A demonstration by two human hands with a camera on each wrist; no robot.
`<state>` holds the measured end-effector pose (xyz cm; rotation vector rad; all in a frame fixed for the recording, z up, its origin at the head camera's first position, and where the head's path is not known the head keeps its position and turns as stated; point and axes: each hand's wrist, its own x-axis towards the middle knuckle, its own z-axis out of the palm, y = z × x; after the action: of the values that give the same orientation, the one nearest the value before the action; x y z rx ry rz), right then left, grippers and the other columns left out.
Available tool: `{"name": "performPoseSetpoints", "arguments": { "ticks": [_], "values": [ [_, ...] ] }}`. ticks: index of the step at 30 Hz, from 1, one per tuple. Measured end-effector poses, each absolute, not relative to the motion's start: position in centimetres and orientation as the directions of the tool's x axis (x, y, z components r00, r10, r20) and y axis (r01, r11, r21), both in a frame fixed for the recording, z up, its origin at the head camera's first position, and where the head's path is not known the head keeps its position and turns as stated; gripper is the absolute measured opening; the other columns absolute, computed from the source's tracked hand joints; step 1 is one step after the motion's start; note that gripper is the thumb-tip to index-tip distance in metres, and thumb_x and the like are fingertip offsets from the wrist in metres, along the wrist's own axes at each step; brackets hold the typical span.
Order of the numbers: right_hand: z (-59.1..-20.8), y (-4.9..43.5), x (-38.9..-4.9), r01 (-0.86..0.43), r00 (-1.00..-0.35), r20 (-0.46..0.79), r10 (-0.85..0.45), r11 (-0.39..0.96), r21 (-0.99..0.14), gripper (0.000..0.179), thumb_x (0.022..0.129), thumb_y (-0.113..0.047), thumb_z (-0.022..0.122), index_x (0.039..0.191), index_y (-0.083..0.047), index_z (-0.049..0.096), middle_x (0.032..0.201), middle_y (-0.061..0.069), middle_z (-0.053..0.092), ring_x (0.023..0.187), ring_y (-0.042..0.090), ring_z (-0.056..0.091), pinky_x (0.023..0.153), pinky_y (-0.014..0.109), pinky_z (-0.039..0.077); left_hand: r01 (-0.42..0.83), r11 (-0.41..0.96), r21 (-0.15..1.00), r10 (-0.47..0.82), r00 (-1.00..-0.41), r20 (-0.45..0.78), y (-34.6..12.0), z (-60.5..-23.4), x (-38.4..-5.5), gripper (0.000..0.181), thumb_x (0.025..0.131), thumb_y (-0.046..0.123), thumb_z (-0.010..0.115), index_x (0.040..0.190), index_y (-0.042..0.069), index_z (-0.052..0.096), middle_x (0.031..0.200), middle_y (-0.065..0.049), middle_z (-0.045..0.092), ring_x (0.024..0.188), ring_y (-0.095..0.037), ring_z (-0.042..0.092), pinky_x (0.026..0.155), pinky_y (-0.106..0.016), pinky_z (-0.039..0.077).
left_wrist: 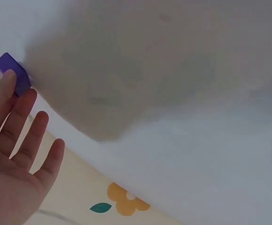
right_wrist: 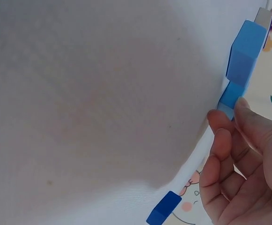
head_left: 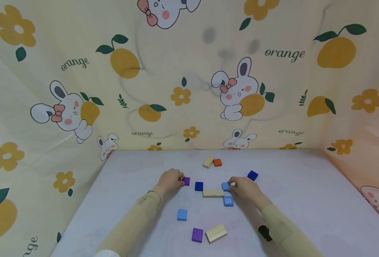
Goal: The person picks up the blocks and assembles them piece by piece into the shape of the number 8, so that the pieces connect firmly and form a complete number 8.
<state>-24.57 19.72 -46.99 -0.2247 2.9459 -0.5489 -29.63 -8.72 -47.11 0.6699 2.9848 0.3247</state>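
Observation:
Thumb and fingertips of my left hand (head_left: 171,180) pinch a purple block (head_left: 186,181), also visible in the left wrist view (left_wrist: 15,74). To its right lies a dark blue block (head_left: 199,186). My right hand (head_left: 245,188) pinches a light blue block (head_left: 225,186) on the table, between thumb and index finger in the right wrist view. Just in front of that block is another light blue block marked 5 (head_left: 228,201). A long plain wooden block (head_left: 213,193) runs sideways between the dark blue block and the light blue pair.
Farther back lie a wooden block (head_left: 208,161), an orange block (head_left: 217,162) and a dark blue block (head_left: 252,175). Nearer are a light blue block (head_left: 182,215), a purple block (head_left: 197,235) and a wooden block (head_left: 216,233). A black object (head_left: 264,232) is by the right sleeve.

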Motion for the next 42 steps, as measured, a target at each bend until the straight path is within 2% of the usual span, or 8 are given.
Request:
{"name": "performPoseSetpoints", "arguments": {
  "ticks": [17,25,34,42],
  "values": [
    [-47.0,19.7,-24.6,-0.097,-0.978,-0.137,-0.160,0.920,-0.379,0.026,0.080,-0.021,0.062,0.104,-0.014,0.061,0.073,-0.001,0.060,0.059,0.010,0.049,0.055,0.022,0.042,0.520,0.819,0.245,0.520,-0.851,0.069,-9.6,-47.4,-25.8,0.022,0.075,0.026,0.066,0.092,0.012,0.068,0.082,0.001,0.067,0.076,-0.011,0.056,0.070,-0.026,0.044],
    [-47.3,19.8,-24.9,-0.101,-0.978,-0.133,-0.163,0.920,-0.379,0.025,0.080,-0.021,0.062,0.104,-0.014,0.061,0.072,-0.001,0.059,0.059,0.010,0.048,0.054,0.022,0.041,0.518,0.825,0.228,0.525,-0.851,0.034,-8.8,-47.3,-24.7,0.023,0.076,0.028,0.065,0.093,0.014,0.068,0.083,0.002,0.067,0.076,-0.009,0.057,0.071,-0.024,0.045],
    [-47.0,19.8,-24.7,-0.119,-0.976,-0.126,-0.178,0.920,-0.374,0.024,0.081,-0.021,0.061,0.103,-0.014,0.061,0.074,0.000,0.060,0.060,0.010,0.048,0.055,0.022,0.042,0.605,0.771,0.199,0.610,-0.791,0.042,-7.7,-47.2,-23.7,0.022,0.076,0.028,0.065,0.093,0.014,0.069,0.080,0.004,0.067,0.071,-0.005,0.054,0.068,-0.021,0.044],
    [-46.9,19.8,-24.7,-0.123,-0.975,-0.128,-0.184,0.916,-0.382,0.024,0.080,-0.020,0.061,0.104,-0.013,0.061,0.069,-0.001,0.058,0.058,0.010,0.047,0.054,0.022,0.041,0.635,0.749,0.187,0.633,-0.770,0.076,-6.8,-47.6,-23.3,0.025,0.075,0.032,0.066,0.093,0.015,0.069,0.081,0.006,0.068,0.072,-0.004,0.056,0.068,-0.019,0.044]
  ]
}}
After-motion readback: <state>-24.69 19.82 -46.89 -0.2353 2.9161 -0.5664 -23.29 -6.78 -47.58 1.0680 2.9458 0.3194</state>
